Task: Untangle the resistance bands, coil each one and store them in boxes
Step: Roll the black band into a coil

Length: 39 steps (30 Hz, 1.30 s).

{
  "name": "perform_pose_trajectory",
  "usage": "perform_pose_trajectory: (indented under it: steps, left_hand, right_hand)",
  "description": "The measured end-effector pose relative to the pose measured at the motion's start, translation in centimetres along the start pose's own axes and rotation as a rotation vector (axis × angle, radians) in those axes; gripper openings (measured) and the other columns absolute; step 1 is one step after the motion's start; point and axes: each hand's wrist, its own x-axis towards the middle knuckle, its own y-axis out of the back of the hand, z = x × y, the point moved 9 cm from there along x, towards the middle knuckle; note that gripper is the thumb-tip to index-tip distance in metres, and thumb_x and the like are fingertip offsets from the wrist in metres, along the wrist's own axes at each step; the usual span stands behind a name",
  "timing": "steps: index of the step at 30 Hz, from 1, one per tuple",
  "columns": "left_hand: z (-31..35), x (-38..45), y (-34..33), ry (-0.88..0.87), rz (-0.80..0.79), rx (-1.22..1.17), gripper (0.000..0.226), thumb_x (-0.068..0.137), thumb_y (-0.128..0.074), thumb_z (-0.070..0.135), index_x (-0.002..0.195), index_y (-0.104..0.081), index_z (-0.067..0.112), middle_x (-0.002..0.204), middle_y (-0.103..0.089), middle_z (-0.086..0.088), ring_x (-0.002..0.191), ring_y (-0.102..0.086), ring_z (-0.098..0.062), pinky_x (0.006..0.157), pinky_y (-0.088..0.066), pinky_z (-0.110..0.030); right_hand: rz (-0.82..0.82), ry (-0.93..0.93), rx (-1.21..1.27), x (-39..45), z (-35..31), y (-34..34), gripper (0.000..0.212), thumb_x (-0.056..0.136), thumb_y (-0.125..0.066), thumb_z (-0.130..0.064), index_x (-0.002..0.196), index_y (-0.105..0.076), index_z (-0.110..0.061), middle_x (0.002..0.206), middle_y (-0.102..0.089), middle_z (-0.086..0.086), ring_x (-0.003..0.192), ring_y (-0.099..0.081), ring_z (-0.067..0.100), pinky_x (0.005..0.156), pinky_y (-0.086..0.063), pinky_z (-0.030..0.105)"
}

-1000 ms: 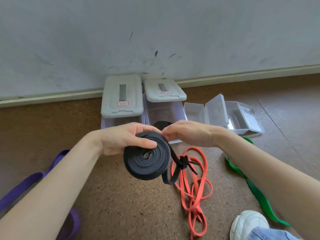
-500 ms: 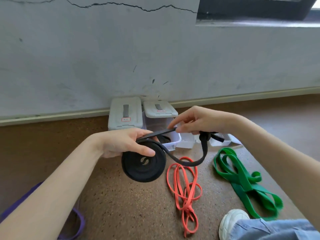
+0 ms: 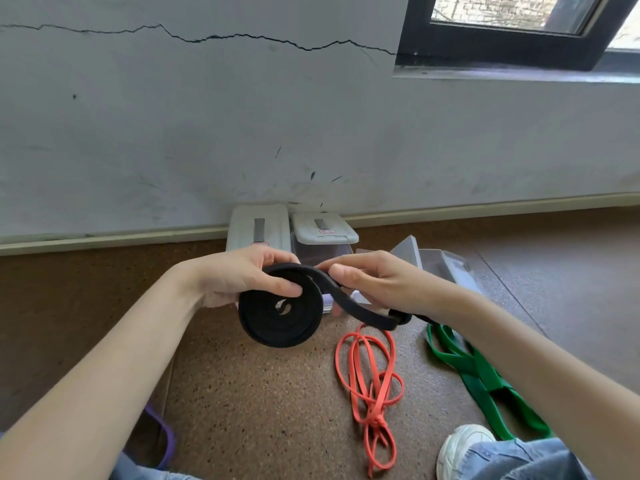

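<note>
A black resistance band (image 3: 277,323) is wound into a flat coil held upright above the floor. My left hand (image 3: 242,278) grips the coil from the top, thumb across its face. My right hand (image 3: 374,278) pinches the band's loose tail, which curves down and right from the coil's top. An orange band (image 3: 369,379) lies tangled on the floor below the tail. A green band (image 3: 481,379) lies to its right. A purple band (image 3: 166,434) shows at the lower left, mostly hidden by my left arm.
Two lidded clear boxes (image 3: 258,226) (image 3: 323,233) stand against the wall behind my hands. An open clear box (image 3: 446,265) lies to their right, partly hidden by my right arm. My white shoe (image 3: 460,448) and a jeans leg sit at the bottom right.
The view has tilted upward, showing more wall and a window. My right hand came down to the coil's top, laying more of the tail onto it.
</note>
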Motion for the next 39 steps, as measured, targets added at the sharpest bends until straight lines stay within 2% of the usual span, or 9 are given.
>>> perform_pose_trajectory:
  steps: [2, 5, 10, 14, 21, 27, 32, 36, 39]
  left_hand:
    - [-0.1, 0.0, -0.2, 0.019, -0.013, 0.024, 0.012, 0.072, -0.073, 0.023, 0.083, -0.070, 0.028, 0.087, -0.071, -0.001, 0.087, -0.068, -0.017, 0.074, -0.053, -0.031]
    - [-0.2, -0.1, -0.5, 0.038, -0.038, 0.031, 0.009, 0.071, -0.073, 0.024, 0.077, -0.071, 0.030, 0.080, -0.071, 0.003, 0.079, -0.069, -0.012, 0.068, -0.053, -0.026]
    - [-0.7, -0.2, -0.2, 0.042, -0.021, -0.002, 0.026, 0.068, -0.079, 0.027, 0.093, -0.074, 0.021, 0.095, -0.072, -0.006, 0.092, -0.069, -0.019, 0.080, -0.054, -0.032]
    - [0.2, 0.0, 1.2, -0.091, 0.112, -0.224, 0.019, 0.069, -0.077, 0.017, 0.088, -0.075, 0.017, 0.088, -0.073, -0.007, 0.081, -0.070, -0.016, 0.067, -0.055, -0.025]
    - [0.3, 0.3, 2.4, -0.161, 0.299, -0.460, 0.012, 0.066, -0.069, 0.018, 0.074, -0.077, 0.016, 0.079, -0.074, -0.005, 0.073, -0.071, -0.014, 0.059, -0.055, -0.023]
    - [-0.2, 1.0, 1.7, -0.160, 0.450, -0.621, 0.008, 0.075, -0.066, 0.008, 0.083, -0.068, 0.007, 0.069, -0.072, -0.006, 0.062, -0.069, -0.014, 0.055, -0.056, -0.022]
    - [-0.7, 1.1, 1.3, -0.150, 0.572, -0.556, 0.010, 0.078, -0.068, 0.006, 0.088, -0.069, 0.007, 0.074, -0.073, -0.007, 0.066, -0.069, -0.017, 0.057, -0.057, -0.025]
    - [-0.8, 1.2, 0.9, -0.117, 0.528, -0.544, 0.029, 0.074, -0.071, 0.011, 0.103, -0.067, 0.006, 0.095, -0.072, -0.013, 0.084, -0.070, -0.022, 0.066, -0.059, -0.030]
    - [-1.2, 1.6, -0.8, -0.074, 0.307, -0.693, 0.044, 0.070, -0.070, 0.007, 0.112, -0.060, 0.014, 0.105, -0.071, -0.010, 0.094, -0.069, -0.027, 0.065, -0.059, -0.035]
  right_hand:
    - [0.034, -0.022, -0.159, 0.0, 0.4, -0.1, 0.041, 0.085, -0.054, -0.055, 0.113, -0.063, -0.028, 0.079, -0.070, -0.004, 0.069, -0.063, 0.000, 0.063, -0.048, 0.015]
    - [0.077, -0.005, -0.364, 0.2, 0.4, 0.0, 0.023, 0.091, -0.056, -0.024, 0.110, -0.067, -0.023, 0.066, -0.065, -0.005, 0.054, -0.053, 0.001, 0.053, -0.042, 0.017]
    - [0.205, 0.057, -0.508, -0.3, -0.6, 2.2, 0.035, 0.095, -0.051, -0.012, 0.128, -0.056, -0.021, 0.079, -0.064, -0.007, 0.057, -0.051, -0.018, 0.053, -0.037, 0.003]
    - [0.274, 0.116, -0.513, -0.7, -1.4, 1.9, 0.037, 0.095, -0.050, -0.012, 0.131, -0.053, -0.020, 0.075, -0.059, -0.012, 0.059, -0.052, -0.016, 0.059, -0.040, 0.005]
    - [0.432, 0.149, -0.274, -1.8, -1.0, 0.7, 0.012, 0.096, -0.046, -0.010, 0.104, -0.039, -0.016, 0.082, -0.062, -0.009, 0.075, -0.063, 0.011, 0.074, -0.052, 0.033]
    - [0.525, 0.039, 0.184, -2.0, 1.4, -0.4, 0.018, 0.093, -0.052, -0.011, 0.093, -0.046, -0.028, 0.093, -0.070, 0.000, 0.084, -0.067, 0.008, 0.079, -0.055, 0.030]
    - [0.571, -0.139, 0.383, -1.5, 3.8, -0.4, 0.022, 0.083, -0.069, -0.023, 0.093, -0.049, -0.019, 0.086, -0.072, 0.005, 0.078, -0.071, 0.015, 0.073, -0.059, 0.040]
    - [0.632, -0.254, 0.603, -1.5, 5.5, 0.3, 0.027, 0.076, -0.075, -0.014, 0.093, -0.054, -0.014, 0.087, -0.072, 0.011, 0.076, -0.071, 0.026, 0.070, -0.058, 0.049]
    - [0.760, -0.230, 0.638, -2.1, 5.8, 1.8, 0.027, 0.078, -0.073, -0.010, 0.096, -0.054, -0.012, 0.086, -0.072, 0.015, 0.072, -0.071, 0.028, 0.061, -0.058, 0.043]
